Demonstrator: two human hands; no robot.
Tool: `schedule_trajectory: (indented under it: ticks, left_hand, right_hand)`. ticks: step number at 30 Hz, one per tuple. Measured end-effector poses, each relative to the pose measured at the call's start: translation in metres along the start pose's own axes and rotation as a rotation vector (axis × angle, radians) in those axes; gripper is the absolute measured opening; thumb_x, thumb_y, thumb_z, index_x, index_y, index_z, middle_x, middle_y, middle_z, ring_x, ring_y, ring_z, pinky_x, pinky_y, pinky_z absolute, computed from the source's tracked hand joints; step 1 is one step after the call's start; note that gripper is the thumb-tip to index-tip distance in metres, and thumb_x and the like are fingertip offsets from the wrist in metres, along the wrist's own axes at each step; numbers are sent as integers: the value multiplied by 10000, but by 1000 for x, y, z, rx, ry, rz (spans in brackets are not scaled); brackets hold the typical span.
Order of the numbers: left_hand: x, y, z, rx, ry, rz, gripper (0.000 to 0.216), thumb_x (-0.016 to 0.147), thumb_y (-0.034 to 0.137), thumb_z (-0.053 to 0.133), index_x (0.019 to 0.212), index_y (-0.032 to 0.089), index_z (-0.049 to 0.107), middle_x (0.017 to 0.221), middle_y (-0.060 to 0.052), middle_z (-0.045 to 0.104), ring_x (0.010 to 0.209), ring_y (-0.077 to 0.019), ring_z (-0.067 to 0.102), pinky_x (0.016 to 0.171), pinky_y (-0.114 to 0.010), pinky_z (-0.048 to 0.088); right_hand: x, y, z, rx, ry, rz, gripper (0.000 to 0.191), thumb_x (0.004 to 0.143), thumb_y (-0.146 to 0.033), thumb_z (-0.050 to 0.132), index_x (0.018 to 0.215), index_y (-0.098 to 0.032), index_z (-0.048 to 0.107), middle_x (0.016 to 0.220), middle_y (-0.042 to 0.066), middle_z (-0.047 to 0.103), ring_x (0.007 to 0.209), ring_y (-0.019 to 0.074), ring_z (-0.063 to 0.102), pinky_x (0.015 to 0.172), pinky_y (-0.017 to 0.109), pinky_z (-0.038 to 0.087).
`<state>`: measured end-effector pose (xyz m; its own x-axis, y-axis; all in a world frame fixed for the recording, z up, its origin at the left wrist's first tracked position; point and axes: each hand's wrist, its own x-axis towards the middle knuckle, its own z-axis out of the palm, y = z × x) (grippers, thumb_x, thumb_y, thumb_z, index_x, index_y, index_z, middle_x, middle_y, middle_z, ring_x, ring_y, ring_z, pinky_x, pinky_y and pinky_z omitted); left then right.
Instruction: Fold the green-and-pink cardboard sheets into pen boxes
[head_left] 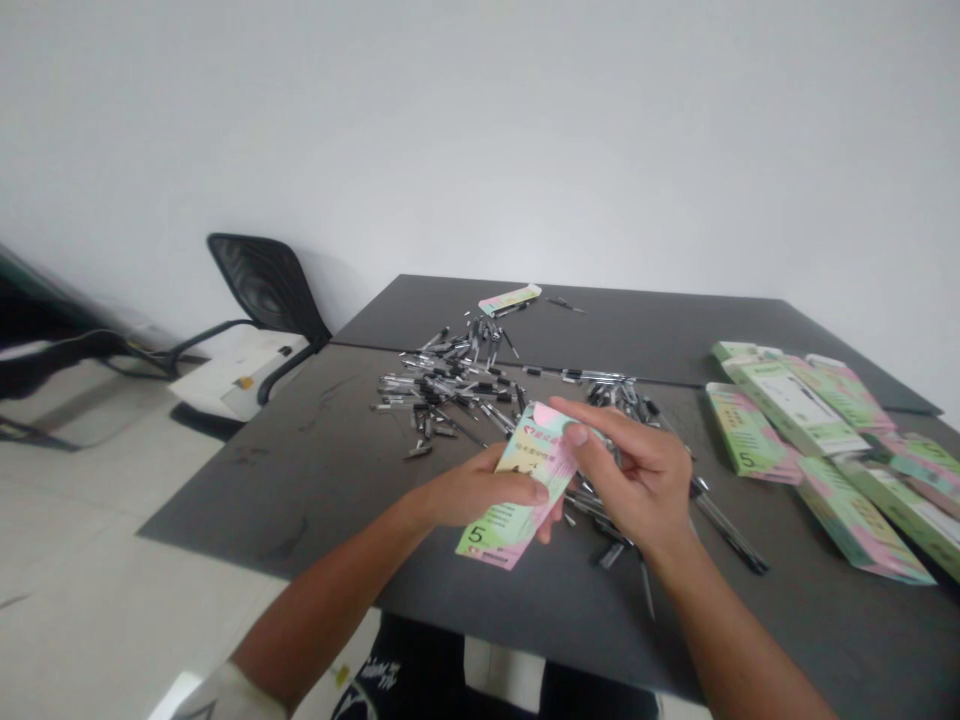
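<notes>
My left hand (480, 490) grips a flat pastel green-and-pink pen box (525, 480) from its left side, thumb lying across the front. My right hand (637, 470) closes on the same box at its upper end, with the thumb and forefinger pinching the top edge. The box tilts above the near part of the dark grey table (315, 470). Just beyond and under my hands lies a wide heap of several black-and-clear pens (465, 385). Some pens poke out below my right hand.
Several matching pastel boxes (817, 440) lie in a loose row at the table's right side. One more box (510, 298) lies at the far middle. A black chair (262, 285) stands beyond the left corner, beside white floor and a flat carton.
</notes>
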<state>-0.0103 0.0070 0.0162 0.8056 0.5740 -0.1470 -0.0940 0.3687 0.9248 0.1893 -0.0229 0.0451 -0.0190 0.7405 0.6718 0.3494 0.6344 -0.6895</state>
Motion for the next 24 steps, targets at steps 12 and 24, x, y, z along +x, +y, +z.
schedule_trajectory:
  ticks: [12, 24]
  left_hand:
    - [-1, -2, 0, -22, 63, 16, 340, 749, 384, 841, 951, 133, 731, 798, -56, 749, 622, -180, 718, 586, -265, 568]
    - [-5, 1, 3, 20, 104, -11, 288, 743, 357, 823, 903, 129, 748, 787, -56, 750, 613, -175, 710, 589, -264, 557]
  right_hand:
    - [7, -7, 4, 171, -5, 245, 208, 1015, -327, 726, 1125, -268, 893, 707, -17, 800, 497, 114, 651, 465, 202, 544]
    - [3, -4, 3, 88, 27, 214, 206, 1029, -358, 737, 1166, -334, 888, 864, -24, 857, 641, 117, 718, 551, 196, 567]
